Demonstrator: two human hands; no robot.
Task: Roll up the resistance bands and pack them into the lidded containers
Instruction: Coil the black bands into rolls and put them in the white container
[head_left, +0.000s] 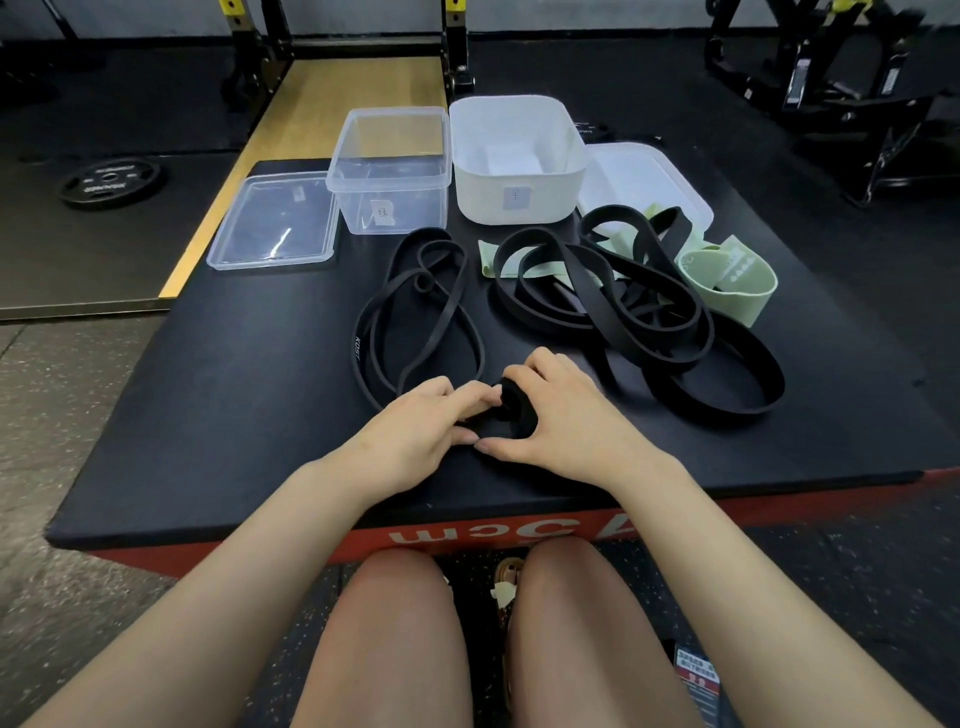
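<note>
From the head camera, a black resistance band (511, 413) sits wound into a tight, thick coil near the front edge of the black platform (234, 395), its trailing loop running back toward the clear container (390, 166). The left hand (415, 431) pinches the coil's left side with curled fingers. The right hand (561, 421) curls round its right side, thumb tucked beneath.

Head cam — looks fwd, down, close over platform (260, 415).
</note>
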